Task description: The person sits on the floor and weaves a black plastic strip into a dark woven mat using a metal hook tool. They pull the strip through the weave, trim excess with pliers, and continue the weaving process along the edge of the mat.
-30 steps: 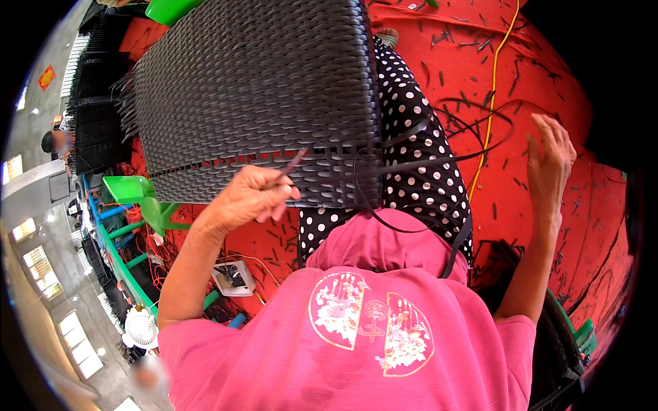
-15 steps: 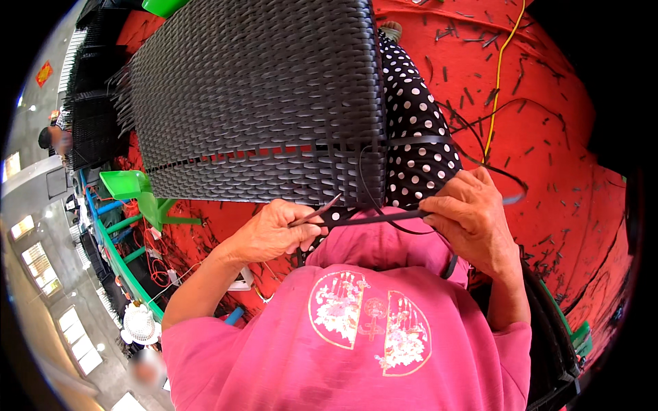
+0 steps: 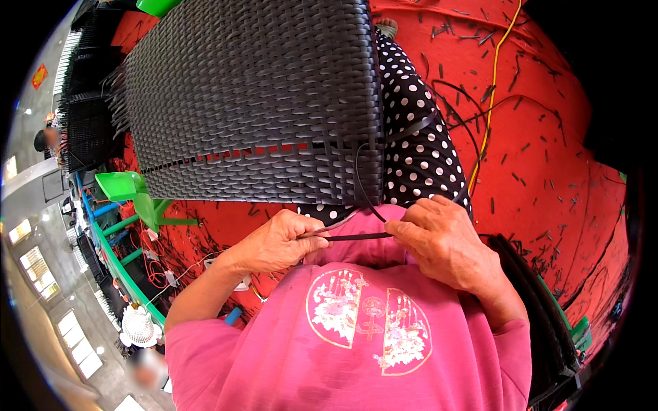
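The left hand (image 3: 277, 240) and the right hand (image 3: 442, 240) both pinch a black strip (image 3: 360, 237) between them, and the woven panel (image 3: 253, 96) just beyond seems mostly filled, with a narrow gap (image 3: 264, 150) near its closer edge and loose ends (image 3: 117, 103) on the left remaining.

A woven panel (image 3: 253, 96) blocks upper centre; a black strip (image 3: 360, 237) bars the gap between left hand (image 3: 282, 240) and right hand (image 3: 444, 238). At frame right, red floor (image 3: 531, 216) offers passage beside yellow cord (image 3: 494, 75).
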Tool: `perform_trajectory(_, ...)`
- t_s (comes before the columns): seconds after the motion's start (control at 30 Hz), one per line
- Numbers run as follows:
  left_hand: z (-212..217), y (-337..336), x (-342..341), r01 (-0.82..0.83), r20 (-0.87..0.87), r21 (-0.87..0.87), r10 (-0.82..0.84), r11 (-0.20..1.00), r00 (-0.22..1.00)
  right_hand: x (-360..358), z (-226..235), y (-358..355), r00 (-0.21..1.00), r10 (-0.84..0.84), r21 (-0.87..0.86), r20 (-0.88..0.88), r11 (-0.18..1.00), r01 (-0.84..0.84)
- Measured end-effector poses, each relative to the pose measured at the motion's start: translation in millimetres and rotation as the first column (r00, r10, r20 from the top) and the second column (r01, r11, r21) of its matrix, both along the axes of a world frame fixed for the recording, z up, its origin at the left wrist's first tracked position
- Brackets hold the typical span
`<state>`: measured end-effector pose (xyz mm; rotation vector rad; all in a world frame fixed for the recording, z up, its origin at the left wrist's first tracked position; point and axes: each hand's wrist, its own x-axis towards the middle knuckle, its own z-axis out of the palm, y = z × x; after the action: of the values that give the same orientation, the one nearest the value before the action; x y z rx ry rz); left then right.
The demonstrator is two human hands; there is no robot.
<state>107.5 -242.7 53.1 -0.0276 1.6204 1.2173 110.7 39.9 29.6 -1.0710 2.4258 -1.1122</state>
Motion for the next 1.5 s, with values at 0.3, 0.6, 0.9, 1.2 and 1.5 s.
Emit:
perform_trajectory(0.3, 8.2, 13.4, -7.6, -0.083, 0.176, -0.003, 0.083, 0.997, 0.981, 9.2, 3.7, -22.4, 0.999, 0.001, -0.094, 0.049, 0.996, 0.003)
perform_trajectory(0.6, -13.2, -32.7, -25.0, -0.271, -0.206, -0.116, 0.243, 0.956, 0.948, -11.7, -15.6, 2.5, 0.874, -0.483, -0.099, 0.043, 0.869, 0.485)
perform_trajectory(0.9, -17.7, -34.9, -39.4, -0.127, -0.531, -0.206, -0.001, 0.970, 0.847, -18.8, -23.3, -1.6, 0.823, -0.555, -0.164, 0.121, 0.806, 0.568)
perform_trajectory(1.2, -17.3, -16.9, -51.7, -0.082, -0.557, -0.378, -0.156, 0.922, 0.815, -25.2, -22.8, -2.8, 0.783, -0.597, -0.225, 0.174, 0.750, 0.622)
perform_trajectory(1.5, -20.2, -16.8, -52.4, -0.028, -0.766, -0.422, -0.340, 0.906, 0.546, -24.6, -37.8, -6.1, 0.805, -0.574, -0.232, 0.150, 0.771, 0.593)
